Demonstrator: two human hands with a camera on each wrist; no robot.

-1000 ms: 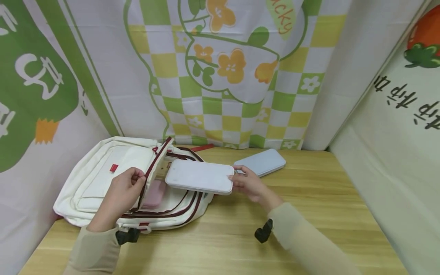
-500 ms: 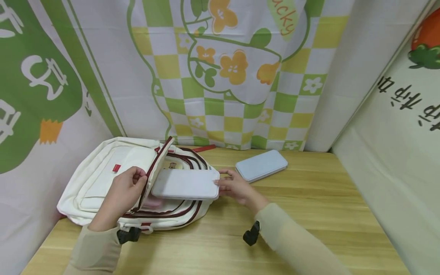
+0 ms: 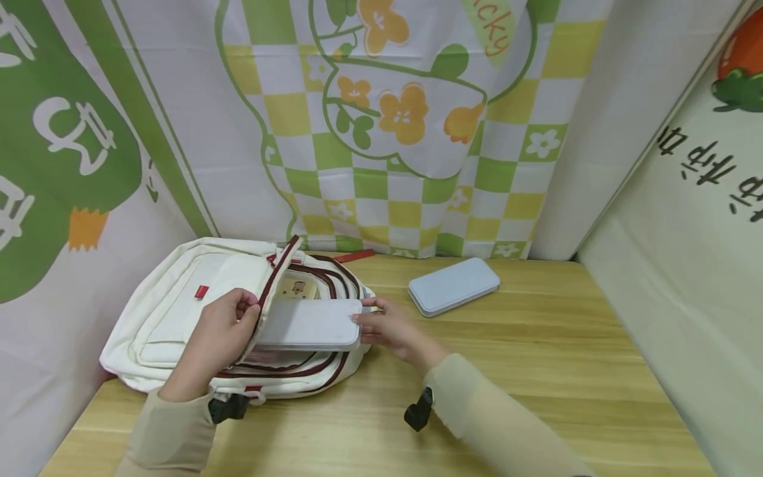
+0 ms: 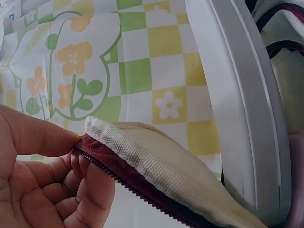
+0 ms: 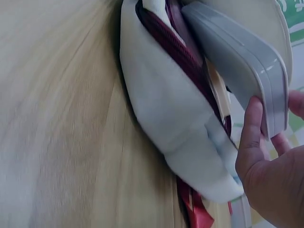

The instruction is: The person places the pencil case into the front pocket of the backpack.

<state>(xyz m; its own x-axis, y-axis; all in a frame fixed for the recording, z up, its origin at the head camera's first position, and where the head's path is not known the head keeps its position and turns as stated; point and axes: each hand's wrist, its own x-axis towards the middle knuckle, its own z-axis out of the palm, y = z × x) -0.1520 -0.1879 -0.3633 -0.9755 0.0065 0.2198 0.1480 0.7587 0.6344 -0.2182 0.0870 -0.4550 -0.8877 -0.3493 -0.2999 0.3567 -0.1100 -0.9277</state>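
Note:
A white backpack [image 3: 173, 311] lies on the table with its maroon-zipped pocket gaping. Thumb and fingers of my left hand [image 3: 223, 328] pinch the flap's zippered edge [image 4: 137, 187], holding it raised. My right hand [image 3: 390, 331] grips the right end of a flat white rectangular case [image 3: 316, 323], thumb on one face and fingers on the other. The case's left end is hidden behind the flap, inside the opening. In the right wrist view the case [image 5: 237, 57] slants into the pocket. A cream box with a small bear print [image 3: 298, 289] shows in the pocket behind it.
A pale blue flat case [image 3: 454, 286] lies on the wooden table [image 3: 524, 371] right of the backpack. A red strap [image 3: 355, 255] sticks out behind the bag. Patterned curtains [image 3: 381, 165] hang at the back and both sides.
My right hand has moved the white case left and slightly down, its left end passing behind the flap into the pocket. The left hand keeps holding the flap in nearly the same place.

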